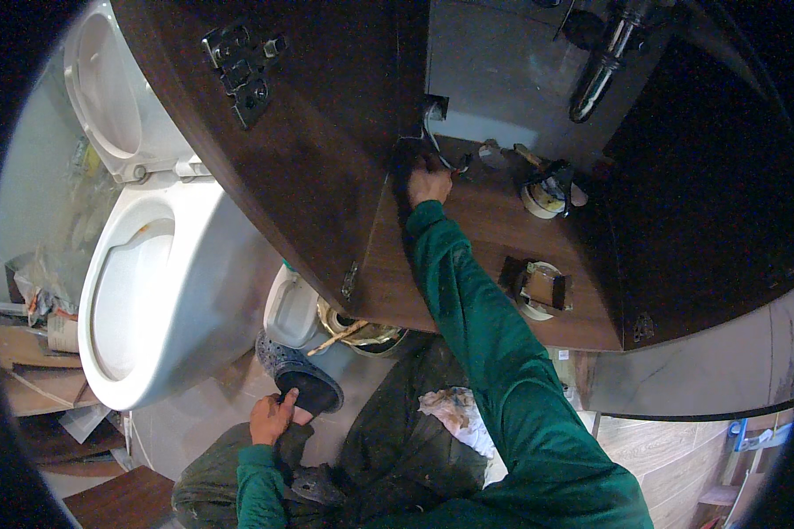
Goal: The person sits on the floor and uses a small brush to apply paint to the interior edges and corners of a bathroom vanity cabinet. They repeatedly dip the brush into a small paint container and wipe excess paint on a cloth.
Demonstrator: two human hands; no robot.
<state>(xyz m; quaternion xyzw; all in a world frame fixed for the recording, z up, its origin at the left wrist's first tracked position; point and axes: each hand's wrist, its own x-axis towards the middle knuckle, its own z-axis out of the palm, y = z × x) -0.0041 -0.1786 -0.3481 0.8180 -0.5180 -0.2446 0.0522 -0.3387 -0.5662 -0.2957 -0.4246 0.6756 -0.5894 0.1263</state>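
Observation:
My right hand (pixel 429 183) reaches into the dark wooden cabinet (pixel 503 220), low at its back left corner. Its fingers are in deep shadow, so what they touch is hidden. Just beside them a grey cable (pixel 431 132) hangs down from a dark opening in the back wall. My left hand (pixel 273 418) is down by my knee, close to the dark clog (pixel 313 381) on my foot. Its fingers are curled in; whatever they hold, if anything, does not show.
Inside the cabinet stand a white-rimmed tub (pixel 541 203) with dark items and a round white thing (pixel 536 310) with a brown piece on it. A chrome pipe (pixel 610 66) hangs above. The open door (pixel 300 159) separates the cabinet from a white toilet (pixel 141 282). A basin (pixel 293 309) sits below.

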